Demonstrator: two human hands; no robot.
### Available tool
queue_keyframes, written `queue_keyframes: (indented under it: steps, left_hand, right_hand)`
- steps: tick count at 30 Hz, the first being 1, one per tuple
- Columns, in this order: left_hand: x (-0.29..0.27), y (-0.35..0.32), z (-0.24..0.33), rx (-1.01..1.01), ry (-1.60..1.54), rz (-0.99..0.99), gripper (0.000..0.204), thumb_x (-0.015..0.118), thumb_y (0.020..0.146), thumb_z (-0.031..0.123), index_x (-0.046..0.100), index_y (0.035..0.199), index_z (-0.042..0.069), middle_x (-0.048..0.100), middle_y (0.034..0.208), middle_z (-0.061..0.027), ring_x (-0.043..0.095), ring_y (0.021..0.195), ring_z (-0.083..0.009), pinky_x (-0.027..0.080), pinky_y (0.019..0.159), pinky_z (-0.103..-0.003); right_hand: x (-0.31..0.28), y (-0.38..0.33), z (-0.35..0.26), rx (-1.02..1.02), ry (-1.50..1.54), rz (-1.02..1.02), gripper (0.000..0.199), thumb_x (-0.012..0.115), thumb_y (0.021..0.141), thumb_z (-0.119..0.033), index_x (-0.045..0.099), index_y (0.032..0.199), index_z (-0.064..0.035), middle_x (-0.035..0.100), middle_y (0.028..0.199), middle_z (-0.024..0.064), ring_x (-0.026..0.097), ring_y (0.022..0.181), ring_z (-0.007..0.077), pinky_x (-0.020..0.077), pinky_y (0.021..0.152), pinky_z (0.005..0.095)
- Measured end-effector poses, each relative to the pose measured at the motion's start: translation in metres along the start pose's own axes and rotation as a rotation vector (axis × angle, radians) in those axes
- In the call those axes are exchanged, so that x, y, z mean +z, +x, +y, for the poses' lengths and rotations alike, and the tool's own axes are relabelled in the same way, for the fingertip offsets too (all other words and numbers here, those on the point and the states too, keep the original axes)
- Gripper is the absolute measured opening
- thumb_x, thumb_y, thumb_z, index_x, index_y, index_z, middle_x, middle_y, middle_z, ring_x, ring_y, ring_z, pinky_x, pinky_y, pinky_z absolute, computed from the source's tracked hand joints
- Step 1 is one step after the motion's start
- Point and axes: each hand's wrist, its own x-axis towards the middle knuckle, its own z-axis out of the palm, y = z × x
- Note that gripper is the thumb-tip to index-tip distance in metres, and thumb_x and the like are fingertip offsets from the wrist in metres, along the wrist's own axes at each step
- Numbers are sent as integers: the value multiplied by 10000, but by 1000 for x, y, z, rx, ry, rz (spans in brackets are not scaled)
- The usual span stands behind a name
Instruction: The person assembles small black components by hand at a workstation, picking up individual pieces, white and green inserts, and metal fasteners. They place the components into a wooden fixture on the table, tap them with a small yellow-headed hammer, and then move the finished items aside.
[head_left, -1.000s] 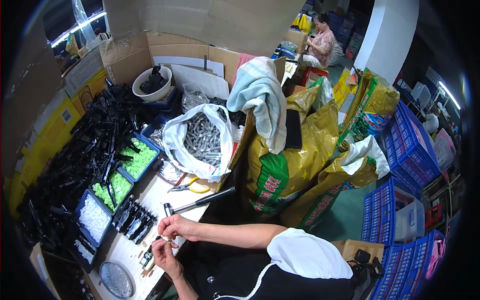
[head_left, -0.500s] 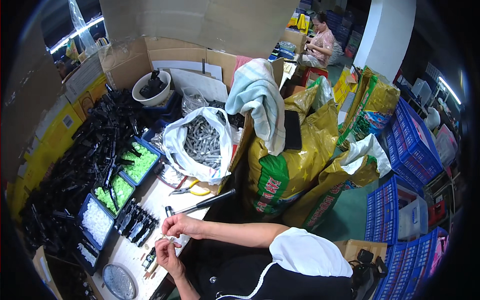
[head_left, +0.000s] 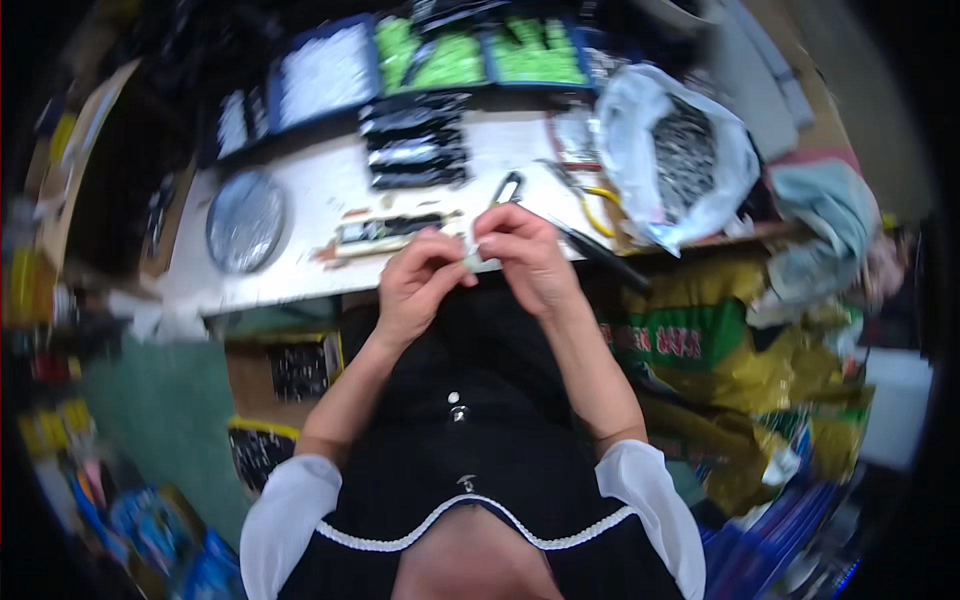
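My left hand [head_left: 422,285] and my right hand [head_left: 527,258] meet just above the front edge of the white table [head_left: 300,283]. Both are closed in a pinch, fingertips almost touching, on a small pale greenish-white piece [head_left: 471,259]; blur hides its exact kind. Behind my left hand lies a pale block holding a black part [head_left: 388,232]. A hammer [head_left: 606,258] lies beside my right hand, its dark handle pointing right and toward me. Farther back, several black parts [head_left: 415,140] are lined up in a stack.
Blue trays hold white pieces [head_left: 325,72] and green pieces [head_left: 540,58] along the back. Yellow-handled pliers [head_left: 602,208] lie near a white bag [head_left: 625,130] of grey pieces [head_left: 685,155]. A round clear container [head_left: 245,222] stands left. Gold sacks [head_left: 720,330] stand at the right.
My view has swung round and down, so the table now runs across the upper half. Both hands stay close together in a pinch; the pale piece now shows between them.
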Motion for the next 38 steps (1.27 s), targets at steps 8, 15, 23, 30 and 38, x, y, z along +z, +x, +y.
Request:
queue_keyframes:
  steps: [8,15,23,30,38]
  left_hand:
    - [-20,-28,-1,30,-30,106,155,546,800,-77,522,946,-29,508,940,-98,568,778,-149,512,680,-249]
    - [-18,-29,-2,41,-27,159,171,555,791,-86,525,948,-24,516,926,-90,577,772,-151,516,670,-248]
    - [-19,-29,-2,55,32,160,177,562,783,-89,525,946,-28,520,917,-100,572,769,-154,509,666,-247]
    - [-26,-27,-1,100,176,92,178,567,782,-82,529,945,-22,527,898,-102,569,754,-150,500,672,-241]
    - [-29,-30,0,113,219,61,181,554,786,-92,525,954,-30,500,920,-110,551,767,-161,515,694,-271]
  right_hand:
    - [8,10,27,104,-55,-66,109,599,745,4,594,849,-29,578,837,10,512,770,69,390,706,200]
    - [8,10,29,101,-40,-65,114,598,743,3,592,852,-26,578,820,15,531,772,78,408,713,210]
    - [5,13,30,137,-74,-46,106,605,735,-1,599,838,-25,583,800,6,513,718,63,399,662,196]
    - [9,14,28,110,-131,-52,100,606,735,0,605,831,-26,585,792,0,508,700,57,392,631,188]
    - [8,19,27,140,-154,-112,89,586,753,-6,606,839,-25,592,801,8,526,722,69,406,657,195]
